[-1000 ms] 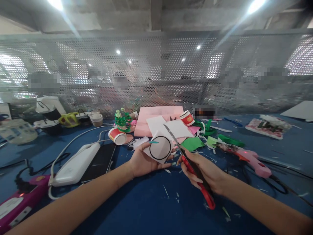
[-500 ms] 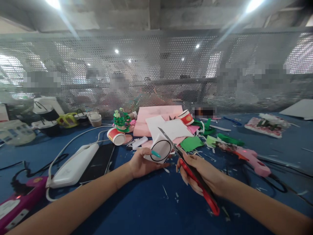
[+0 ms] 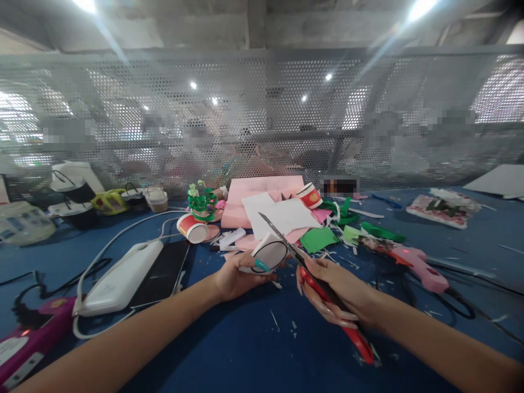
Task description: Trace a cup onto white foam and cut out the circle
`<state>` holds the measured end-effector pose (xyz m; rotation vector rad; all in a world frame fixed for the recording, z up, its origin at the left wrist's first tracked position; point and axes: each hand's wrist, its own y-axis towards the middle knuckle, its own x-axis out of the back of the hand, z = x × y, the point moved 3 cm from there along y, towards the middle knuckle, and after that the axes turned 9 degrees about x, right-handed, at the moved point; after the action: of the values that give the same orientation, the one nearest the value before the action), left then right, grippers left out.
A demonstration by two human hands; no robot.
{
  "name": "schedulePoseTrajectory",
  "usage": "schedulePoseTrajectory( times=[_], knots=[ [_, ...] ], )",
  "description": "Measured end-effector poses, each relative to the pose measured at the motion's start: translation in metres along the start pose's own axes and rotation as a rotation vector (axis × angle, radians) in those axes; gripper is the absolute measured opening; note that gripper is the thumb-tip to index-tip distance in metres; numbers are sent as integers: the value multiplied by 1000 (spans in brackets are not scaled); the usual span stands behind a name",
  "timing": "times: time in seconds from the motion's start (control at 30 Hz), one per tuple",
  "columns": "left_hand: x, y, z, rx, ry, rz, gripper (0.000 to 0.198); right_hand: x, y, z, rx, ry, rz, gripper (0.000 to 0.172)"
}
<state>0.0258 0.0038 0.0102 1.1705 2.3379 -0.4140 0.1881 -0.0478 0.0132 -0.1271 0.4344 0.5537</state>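
Note:
Pinched between the thumb and fingers of my left hand [image 3: 235, 279] is a small piece of white paper [image 3: 271, 251] with a black circle outline on it. The piece tilts, so the circle looks like an oval. My right hand [image 3: 338, 286] grips a pair of scissors [image 3: 311, 279] with red and black handles. Their blades point up and left, along the right edge of the paper; whether they touch it I cannot tell. Behind the paper, larger white sheets [image 3: 293, 214] lie over a pink sheet [image 3: 241, 191].
Two red paper cups [image 3: 187, 225] lie tipped among scraps. A green paper plant [image 3: 201, 197] stands at centre left. A white power bank [image 3: 125, 278] and dark phone [image 3: 164, 270] are at left, near a purple power strip [image 3: 49, 335]. A pink glue gun [image 3: 421, 267] lies right.
My left hand has tilted the paper piece, so its circle looks flatter and its upper corner no longer sticks up. The scissors have swung slightly, their handle end shifting right and down.

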Motion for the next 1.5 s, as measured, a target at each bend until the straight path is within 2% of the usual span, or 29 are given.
schedulePoseTrajectory(
  times=[0.23, 0.4, 0.53, 0.67, 0.77, 1.03, 1.2, 1.5],
  knots=[
    [0, -2, 3, -53, 72, -35, 42, 2, 2, 1, 39, 23, 35, 42],
    [-2, -4, 4, -118, 156, -3, 63, 9, 6, 4, 11, 99, -2, 44],
    [-11, 0, 4, -147, 404, -209, 70, 15, 10, 3, -44, 194, -6, 46],
    [-14, 1, 3, -172, 611, -443, 46, 12, 9, -1, -76, 214, -10, 45],
    [-12, 0, 2, -202, 641, -526, 41, 9, 7, -3, -104, 252, -17, 43],
    [-4, 0, 3, -204, 618, -520, 39, 7, 9, -5, -191, 437, 77, 51],
    [-5, 0, 5, -132, 596, -480, 35, 6, 8, -6, -160, 489, 163, 50],
    [-3, 0, 6, -117, 620, -486, 32, 7, 8, -7, -164, 451, 92, 48]
  ],
)
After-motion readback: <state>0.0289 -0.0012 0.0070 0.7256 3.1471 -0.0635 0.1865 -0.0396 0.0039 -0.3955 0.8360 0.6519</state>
